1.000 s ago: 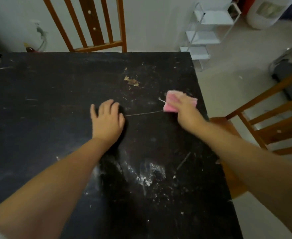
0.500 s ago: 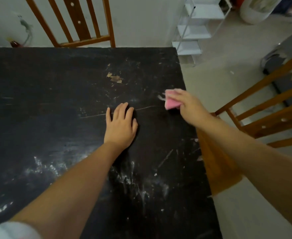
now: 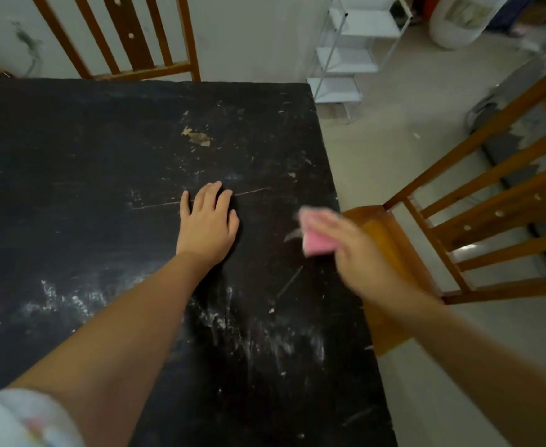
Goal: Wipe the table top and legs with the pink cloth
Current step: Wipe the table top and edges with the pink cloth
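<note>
The right hand (image 3: 355,250) grips the pink cloth (image 3: 317,245) on the table (image 3: 72,156), at three o'clock from the flat, empty left hand (image 3: 208,224).

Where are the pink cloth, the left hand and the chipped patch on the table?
pink cloth (image 3: 317,244): head view, exposed lower fold.
left hand (image 3: 208,224): head view, back of hand.
chipped patch (image 3: 197,136): head view, its middle.

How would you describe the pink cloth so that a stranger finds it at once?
Start at the black table top and go to its right edge, beside the wooden chair. There the right hand holds the pink cloth. It is the only pink thing on the dark surface.
</note>
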Tool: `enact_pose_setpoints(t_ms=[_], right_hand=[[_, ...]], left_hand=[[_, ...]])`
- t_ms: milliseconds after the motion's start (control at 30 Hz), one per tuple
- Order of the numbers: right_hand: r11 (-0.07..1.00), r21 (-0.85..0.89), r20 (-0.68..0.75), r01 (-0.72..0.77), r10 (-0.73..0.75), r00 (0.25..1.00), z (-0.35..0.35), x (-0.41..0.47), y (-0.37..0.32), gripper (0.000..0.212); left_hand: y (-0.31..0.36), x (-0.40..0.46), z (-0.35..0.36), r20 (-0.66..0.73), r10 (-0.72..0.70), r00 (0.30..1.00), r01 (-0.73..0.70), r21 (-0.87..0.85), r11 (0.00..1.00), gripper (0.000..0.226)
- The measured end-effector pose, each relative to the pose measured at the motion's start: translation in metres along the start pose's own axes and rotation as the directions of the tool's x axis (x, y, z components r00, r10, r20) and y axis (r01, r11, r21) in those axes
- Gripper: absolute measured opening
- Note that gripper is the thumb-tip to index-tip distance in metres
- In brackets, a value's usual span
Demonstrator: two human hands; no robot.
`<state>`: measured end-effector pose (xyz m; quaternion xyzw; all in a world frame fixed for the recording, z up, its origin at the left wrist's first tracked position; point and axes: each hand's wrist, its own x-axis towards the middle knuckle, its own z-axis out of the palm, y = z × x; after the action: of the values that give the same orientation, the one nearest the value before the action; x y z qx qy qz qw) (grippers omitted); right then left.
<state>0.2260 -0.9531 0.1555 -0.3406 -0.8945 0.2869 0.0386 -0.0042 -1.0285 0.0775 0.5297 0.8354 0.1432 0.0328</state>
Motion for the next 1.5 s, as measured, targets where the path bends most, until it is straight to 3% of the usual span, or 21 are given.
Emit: enact_pose_setpoints(t_ms=[33,100,167,233,300,333,367,400,433,500,600,700,833,900,1000,1067,1133,1200,1367,1433,1500], right_hand=[[0.993,0.026,-0.026,-0.114,0.115,0.993,-0.004,0.02,0.014,0.059],[0.956,-0.154,0.079,-0.248,0.262,0.962,-0.001,0.038,0.022,0.075],[0.868,-0.42,0.183,-0.266,0.368,0.912,0.019,0.027,0.015,0.085],[0.849,-0.477,0.27,-0.228,0.388,0.881,0.031,-0.002,-0.009,0.088],[0.928,-0.364,0.394,-0.075,0.226,0.891,0.064,-0.052,-0.018,0.093],[0.972,-0.232,0.361,0.023,0.064,0.93,0.08,-0.082,-0.028,0.101],[0.997,-0.075,0.332,0.001,0.024,0.943,0.088,-0.104,-0.038,0.106],[0.979,0.12,0.212,-0.166,0.138,0.967,0.083,-0.112,-0.039,0.102],[0.945,0.231,0.107,-0.23,0.21,0.972,0.071,-0.112,-0.035,0.082],[0.956,0.221,0.088,-0.193,0.177,0.98,0.04,-0.096,-0.027,0.052],[0.93,0.108,-0.181,-0.351,0.366,0.913,0.035,-0.069,-0.006,0.056],[0.918,-0.031,-0.197,-0.395,0.381,0.903,0.098,-0.083,-0.03,0.073],[0.963,0.031,-0.116,-0.269,0.27,0.956,0.152,-0.12,-0.084,0.072],[0.956,0.196,-0.001,-0.219,0.224,0.975,0.148,-0.13,-0.103,0.062],[0.857,0.435,-0.118,-0.276,0.358,0.926,0.099,-0.139,-0.096,0.052],[0.843,0.329,-0.249,-0.426,0.513,0.821,0.07,-0.143,-0.071,0.05],[0.794,0.091,-0.266,-0.601,0.601,0.754,0.073,-0.147,-0.054,0.052],[0.803,-0.047,-0.223,-0.595,0.572,0.789,0.107,-0.152,-0.061,0.063],[0.921,0.08,0.027,-0.38,0.379,0.925,0.177,-0.166,-0.135,0.062],[0.908,0.312,-0.116,-0.28,0.329,0.937,0.159,-0.17,-0.139,0.056],[0.801,0.478,-0.232,-0.361,0.511,0.828,0.122,-0.182,-0.112,0.053]], left_hand=[[0.0,0.0,0.0,0.0,-0.002,1.0,0.002,0.0,1.0,0.042],[-0.001,0.0,0.0,0.01,-0.004,1.0,0.004,-0.002,1.0,0.042],[-0.002,0.0,-0.001,0.043,-0.006,0.999,0.006,-0.005,1.0,0.043],[-0.001,-0.002,-0.004,0.07,-0.011,0.998,0.013,-0.033,0.999,0.044],[0.0,-0.013,-0.01,0.076,-0.008,0.997,0.013,-0.066,0.998,0.043],[0.0,-0.022,-0.014,0.068,0.002,0.998,0.004,-0.082,0.997,0.043],[0.0,-0.035,-0.019,0.059,0.016,0.998,-0.01,-0.101,0.995,0.043],[-0.001,-0.049,-0.023,0.055,0.029,0.998,-0.022,-0.129,0.991,0.044],[-0.003,-0.067,-0.027,0.052,0.042,0.998,-0.033,-0.16,0.987,0.047],[-0.009,-0.108,-0.033,0.044,0.058,0.997,-0.048,-0.201,0.978,0.057],[-0.026,-0.175,-0.038,0.012,0.064,0.998,-0.06,-0.198,0.978,0.053],[-0.042,-0.232,-0.04,-0.005,0.059,0.998,-0.059,-0.162,0.985,0.048],[-0.056,-0.281,-0.045,-0.012,0.004,1.0,-0.005,-0.133,0.991,0.047],[-0.057,-0.289,-0.047,0.018,-0.016,1.0,0.017,-0.103,0.995,0.048],[-0.054,-0.288,-0.047,0.07,-0.014,0.997,0.017,-0.033,0.999,0.05],[-0.052,-0.287,-0.046,0.09,-0.017,0.996,0.017,0.002,1.0,0.05],[-0.052,-0.287,-0.044,0.092,-0.02,0.996,0.018,0.017,1.0,0.05],[-0.053,-0.287,-0.043,0.085,-0.02,0.996,0.018,0.024,1.0,0.048],[-0.054,-0.288,-0.042,0.083,-0.013,0.996,0.012,0.011,1.0,0.05],[-0.055,-0.288,-0.043,0.093,-0.011,0.996,0.012,-0.014,1.0,0.045],[-0.055,-0.289,-0.044,0.098,-0.012,0.995,0.013,-0.018,1.0,0.043]])
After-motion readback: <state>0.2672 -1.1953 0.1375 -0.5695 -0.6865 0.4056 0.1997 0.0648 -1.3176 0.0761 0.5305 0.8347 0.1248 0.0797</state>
